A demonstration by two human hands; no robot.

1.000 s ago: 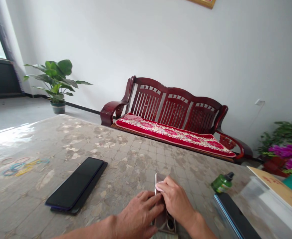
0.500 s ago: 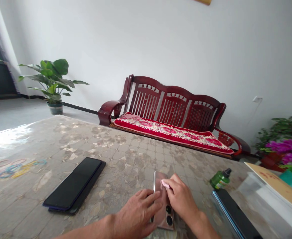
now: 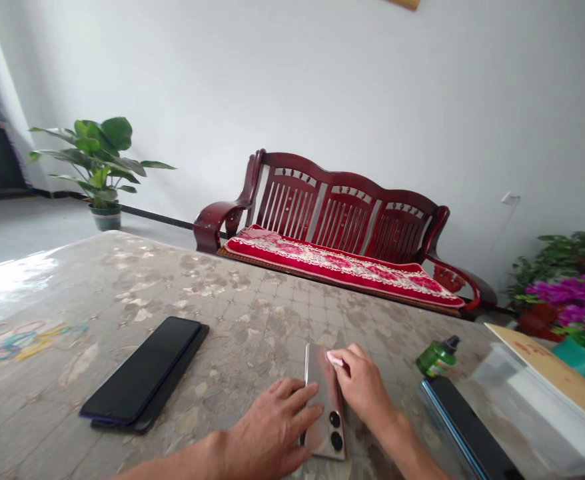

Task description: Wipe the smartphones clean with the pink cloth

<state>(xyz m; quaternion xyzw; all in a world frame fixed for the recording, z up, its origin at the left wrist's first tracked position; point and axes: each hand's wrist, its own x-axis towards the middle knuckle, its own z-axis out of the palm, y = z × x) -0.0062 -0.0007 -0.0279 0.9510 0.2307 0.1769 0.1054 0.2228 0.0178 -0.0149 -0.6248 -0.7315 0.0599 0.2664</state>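
Observation:
A rose-gold phone (image 3: 323,400) lies face down on the patterned table (image 3: 252,320), its camera lenses toward me. My left hand (image 3: 270,430) rests on the phone's left edge with fingers laid flat, steadying it. My right hand (image 3: 365,387) pinches a small pink wipe (image 3: 334,359) and presses it onto the phone's far end.
Two stacked dark phones (image 3: 145,370) lie at left, with coloured rubber bands (image 3: 27,333) further left. A green bottle (image 3: 436,357) and another dark phone (image 3: 467,430) sit at right, beside a clear box (image 3: 537,407). Beyond the table stand a red wooden bench (image 3: 342,233) and plants.
The view has tipped down a little, showing more of the phone. My right hand with the pink wipe has shifted slightly along the phone's far end. My left hand keeps its hold.

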